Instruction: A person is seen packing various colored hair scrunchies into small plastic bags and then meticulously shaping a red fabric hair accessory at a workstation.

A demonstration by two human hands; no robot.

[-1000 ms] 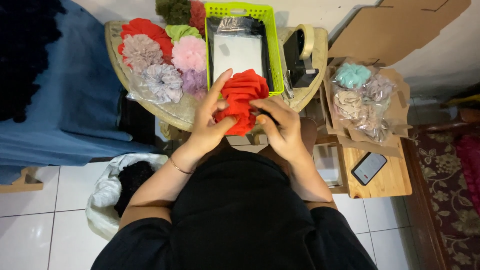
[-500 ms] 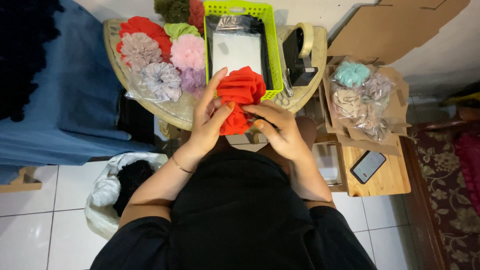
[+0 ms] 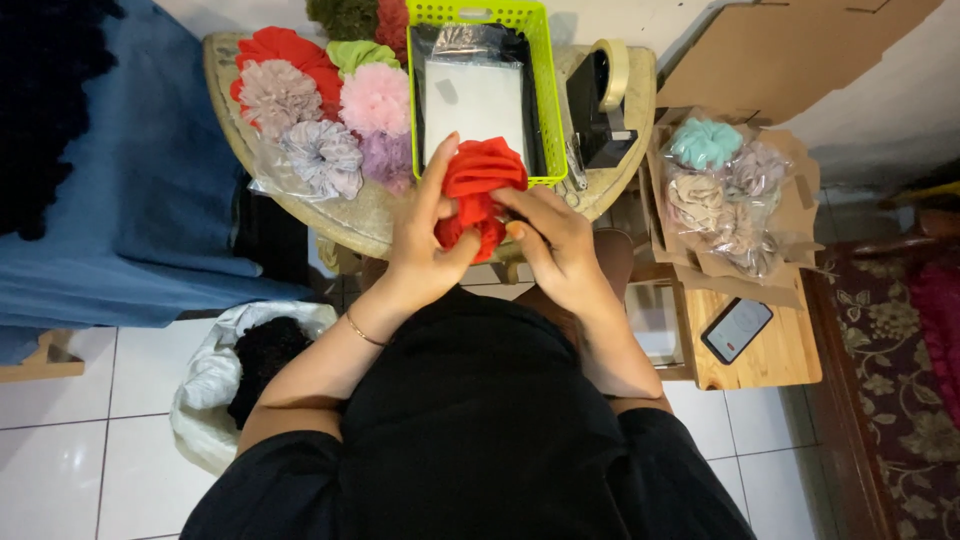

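Head view: both hands, left (image 3: 425, 245) and right (image 3: 558, 240), grip red scrunchie (image 3: 478, 190), still unbagged; other scrunchies (image 3: 330, 120) lie bagged on desk (image 3: 380, 225).

Quite a bit is hidden or cropped here. The red scrunchie (image 3: 478, 190) is half buried under the left hand (image 3: 425, 250) and right hand (image 3: 555, 240), so its lower folds can't be made out. The green basket (image 3: 540, 90) runs off the top edge, same with the dark green and red scrunchies (image 3: 360, 15) up there. The clear packet (image 3: 475, 100) inside the basket is too glary to read what's in it. The phone (image 3: 736, 330) screen is too small to tell. The black stuff in the white bag (image 3: 215, 380) is just a dark blob. The rug (image 3: 905, 350) is cut off at the right.
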